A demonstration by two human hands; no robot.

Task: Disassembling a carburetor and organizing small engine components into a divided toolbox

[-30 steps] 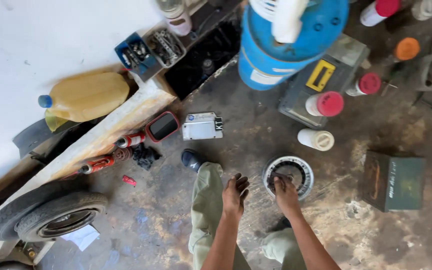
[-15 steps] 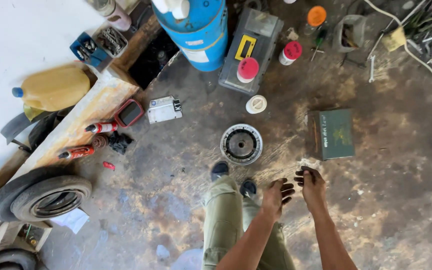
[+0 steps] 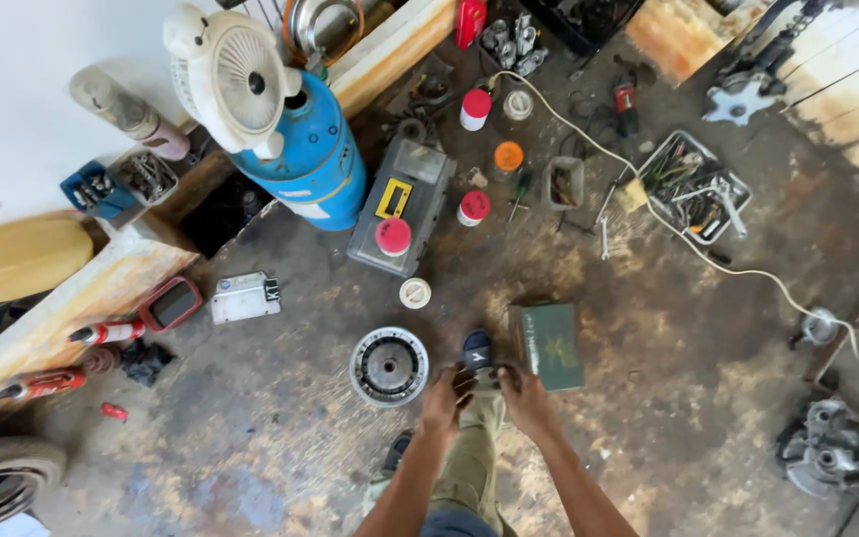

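Hands hang empty over the oily concrete floor [image 3: 251, 438]: left hand [image 3: 444, 400] and right hand [image 3: 524, 398] side by side above the knee, fingers loosely curled, pinching nothing. Nearest thing is the round metal drum part [image 3: 389, 366], lying flat just left of the blue shoe [image 3: 477, 350], with the green metal box [image 3: 551, 345] on the other side. I'd grab that disc by its rim with both hands. Open floor is bottom-left; clutter crowds the top edge.

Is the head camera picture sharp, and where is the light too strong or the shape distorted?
Head view: mostly sharp on the round metal part and green box; the left hand and right hand look slightly soft. The white wall at the left is overexposed. Wide-lens distortion bends the wooden beam and stretches the edges.
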